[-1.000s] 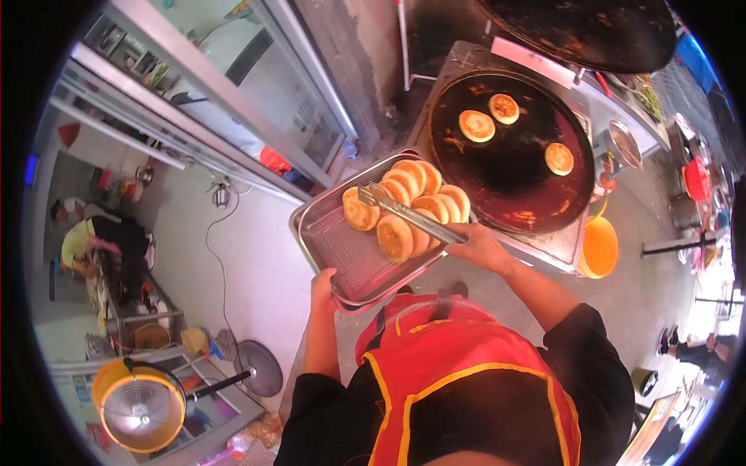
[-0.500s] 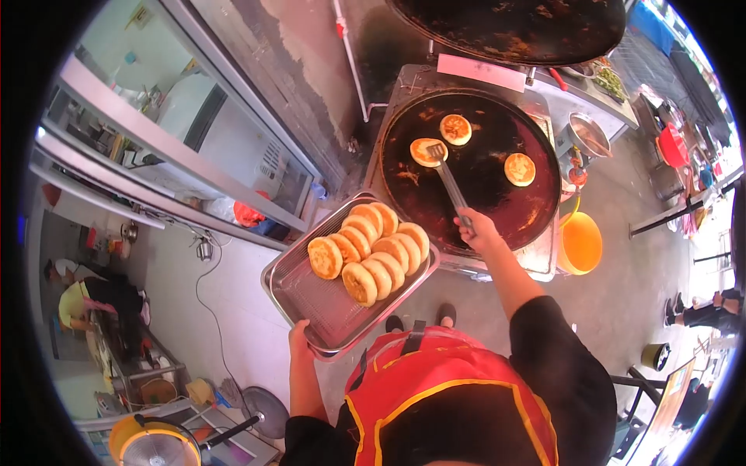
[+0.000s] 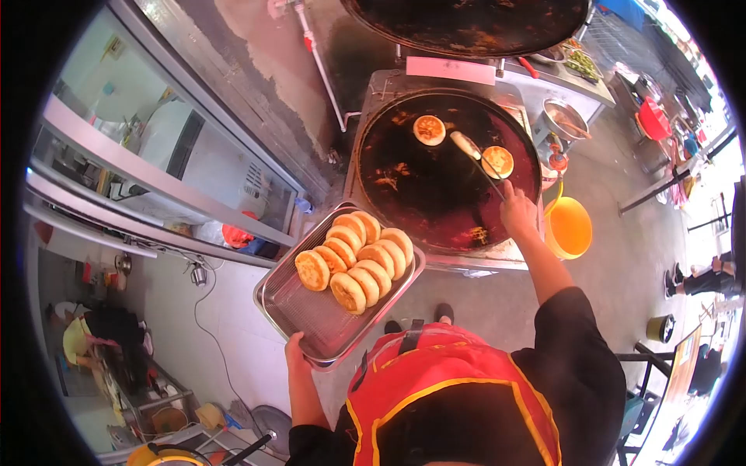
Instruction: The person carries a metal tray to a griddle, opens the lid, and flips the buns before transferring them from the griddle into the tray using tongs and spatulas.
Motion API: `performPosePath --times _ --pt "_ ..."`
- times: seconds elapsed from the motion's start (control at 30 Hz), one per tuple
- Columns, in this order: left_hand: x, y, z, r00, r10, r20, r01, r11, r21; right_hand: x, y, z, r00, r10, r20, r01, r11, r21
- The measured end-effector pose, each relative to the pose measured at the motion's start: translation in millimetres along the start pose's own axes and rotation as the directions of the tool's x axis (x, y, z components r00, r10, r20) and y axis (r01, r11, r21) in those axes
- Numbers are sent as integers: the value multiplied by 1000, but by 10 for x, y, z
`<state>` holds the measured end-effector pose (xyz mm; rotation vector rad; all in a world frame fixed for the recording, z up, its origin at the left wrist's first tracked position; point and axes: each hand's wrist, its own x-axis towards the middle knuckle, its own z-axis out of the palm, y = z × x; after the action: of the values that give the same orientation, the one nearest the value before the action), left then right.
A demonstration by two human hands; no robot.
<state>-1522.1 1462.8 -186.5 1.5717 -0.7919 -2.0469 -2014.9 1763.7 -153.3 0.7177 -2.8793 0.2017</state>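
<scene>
My left hand [image 3: 295, 351] grips the near corner of a metal tray [image 3: 339, 359] with a wire rack inside. Two leaning rows of browned round flatbreads [image 3: 312, 270] fill the tray's far part. My right hand [image 3: 519, 211] is closed around metal tongs [image 3: 489, 179] over the round dark griddle [image 3: 435, 198]. At the tongs' tip one flatbread [image 3: 465, 144] is tilted up on edge. Close beside it on the right lies a flatbread [image 3: 498, 161] with a browned top. Another browned flatbread [image 3: 429, 130] rests farther left on the griddle.
The griddle's raised lid [image 3: 466, 27] hangs at the back. To the right stand a metal pot [image 3: 561, 120] and an orange bucket [image 3: 569, 227]. A glass-panelled window frame [image 3: 171, 155] runs along the left. Other people are at the far left and right edges.
The tongs have moved right across the griddle with a flatbread, which was flat at the left and is now tilted beside the right one. The tray stays in my left hand.
</scene>
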Motion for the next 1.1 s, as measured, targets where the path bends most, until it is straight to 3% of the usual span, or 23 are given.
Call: performPosePath --times 0.07,0.27,0.37,0.4,0.47,0.5,0.57,0.63,0.7,0.8,0.9,0.93,0.97,1.0,1.03,1.1 --pt "-44 28 45 1000 -1 4 1 1000 -3 23 -6 1 996 -61 67 70 989 -134" --pt "128 -57 -113 1000 5 7 -5 1000 1 -378 271 -312 987 -155 38 159 974 -160" --pt "56 -44 -72 1000 13 17 -13 1000 -2 -723 469 -486 1000 -8 29 7 1000 22" --pt "8 -25 -46 999 20 26 -20 1000 1 -803 595 -444 990 68 125 -96 966 241" --pt "11 -37 -26 999 4 47 -4 1000 -11 -883 797 -401 929 143 343 -332 732 595" --pt "59 -48 -78 998 -19 60 20 999 -25 -891 853 -342 830 241 503 -554 467 689" --pt "172 -92 -177 996 -35 83 39 999 -37 -849 758 -381 549 233 802 -782 -193 592" --pt "285 -146 -294 995 -18 96 22 999 -39 -704 765 -20 566 127 814 -672 -501 545" --pt "367 -184 -359 993 -50 103 55 998 -44 -529 692 171 613 56 788 -622 -581 524" --pt "259 -143 -289 996 -47 78 49 998 -26 -350 633 408 613 35 789 -631 -579 516" --pt "130 -112 -168 996 19 90 -20 1000 10 -389 514 135 705 344 620 -607 -159 779" --pt "105 -102 -134 996 14 93 -15 1000 13 -427 681 163 799 312 514 -580 172 797" --pt "92 -102 -124 995 7 96 -9 1000 16 -480 754 143 878 369 304 -465 511 722" --pt "109 -108 -152 996 -3 91 2 1000 16 -559 814 122 937 340 84 -332 786 521" --pt "154 -118 -189 996 -15 88 14 1000 16 -630 842 70 967 228 -113 -199 954 222" --pt "222 -148 -244 995 -38 95 38 999 1 -747 805 -233 986 138 -91 -137 990 16"
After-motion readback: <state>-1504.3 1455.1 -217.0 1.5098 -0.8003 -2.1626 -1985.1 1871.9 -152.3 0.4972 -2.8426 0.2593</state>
